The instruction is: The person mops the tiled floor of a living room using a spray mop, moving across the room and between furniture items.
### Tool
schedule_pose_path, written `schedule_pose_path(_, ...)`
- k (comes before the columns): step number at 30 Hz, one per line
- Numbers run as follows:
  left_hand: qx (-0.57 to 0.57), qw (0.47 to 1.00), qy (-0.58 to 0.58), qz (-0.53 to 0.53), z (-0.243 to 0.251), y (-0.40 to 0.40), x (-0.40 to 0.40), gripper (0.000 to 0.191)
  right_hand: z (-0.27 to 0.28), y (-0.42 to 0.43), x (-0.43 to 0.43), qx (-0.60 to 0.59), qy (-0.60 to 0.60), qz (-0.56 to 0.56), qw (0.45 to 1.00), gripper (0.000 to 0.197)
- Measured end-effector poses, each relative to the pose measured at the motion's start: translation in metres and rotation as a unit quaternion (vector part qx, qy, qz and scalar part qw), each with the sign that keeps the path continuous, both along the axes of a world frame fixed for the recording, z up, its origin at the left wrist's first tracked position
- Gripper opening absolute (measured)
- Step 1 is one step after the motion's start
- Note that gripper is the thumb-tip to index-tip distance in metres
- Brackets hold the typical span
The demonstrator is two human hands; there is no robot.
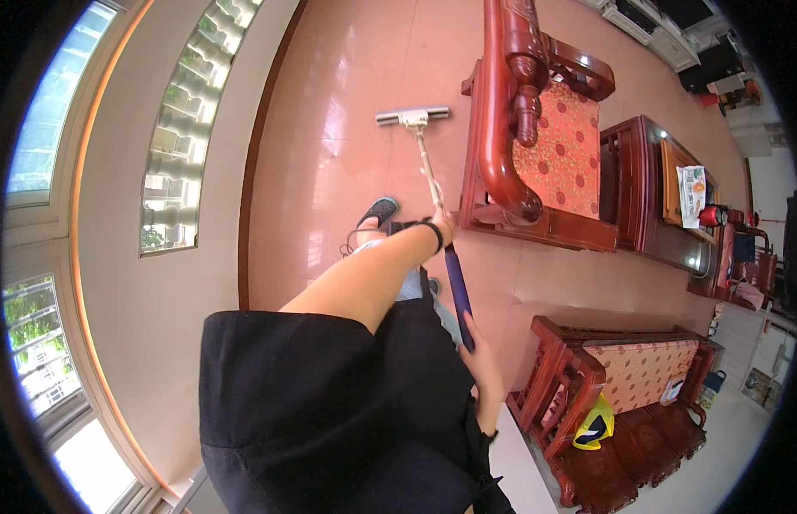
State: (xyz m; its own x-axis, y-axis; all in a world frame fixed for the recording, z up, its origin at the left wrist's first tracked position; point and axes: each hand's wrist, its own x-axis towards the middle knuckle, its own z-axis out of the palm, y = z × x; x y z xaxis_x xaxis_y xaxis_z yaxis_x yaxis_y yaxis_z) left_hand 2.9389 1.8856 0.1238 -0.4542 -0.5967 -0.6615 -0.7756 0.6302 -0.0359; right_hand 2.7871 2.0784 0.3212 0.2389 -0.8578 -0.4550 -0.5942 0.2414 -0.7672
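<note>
A mop with a white pole [427,168] stretches away over the pinkish tiled floor [356,148]. Its narrow head [412,117], with metallic-looking bars and a white centre, lies crosswise at the far end. My left hand [443,226], below a black wristband, grips the pole just above the purple handle sleeve [458,289]. Nearer my body, my right hand [478,352] is closed around the end of that purple sleeve. Part of the right palm is hidden. One dark clog [382,209] shows beyond my left forearm.
Right of the mop stands a red wooden armchair [491,128] with a patterned cushion [559,154]. Beyond it, a dark table [655,238] bears a newspaper [692,196]. A wooden bench [629,450] holds a yellow bag [594,424]. A wall with a baluster opening [183,128] runs along the left.
</note>
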Motion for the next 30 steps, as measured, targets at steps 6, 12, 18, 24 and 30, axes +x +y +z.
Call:
schedule_pose_path(6, 0.191, 0.956, 0.185, -0.128, -0.012, 0.079, -0.072, 0.031, 0.092, 0.117, -0.119, 0.111, 0.076, 0.016, 0.991, 0.066)
schedule_pose_path(12, 0.288, 0.922, 0.206, -0.155, 0.011, 0.162, -0.146, 0.020, 0.157, 0.166, -0.165, 0.191, 0.043, -0.065, 0.978, 0.061)
schedule_pose_path(18, 0.257, 0.936, 0.229, -0.072, 0.046, 0.155, -0.132, 0.031, 0.183, 0.122, -0.175, 0.267, 0.082, -0.128, 0.952, 0.065)
schedule_pose_path(24, 0.315, 0.917, 0.246, -0.005, 0.031, 0.104, -0.044, 0.027, 0.137, 0.054, -0.148, 0.279, 0.016, -0.079, 0.957, 0.063)
schedule_pose_path(30, 0.195, 0.963, 0.134, 0.130, -0.025, 0.059, 0.126, 0.023, 0.044, -0.043, -0.035, 0.125, -0.017, 0.134, 0.983, 0.057)
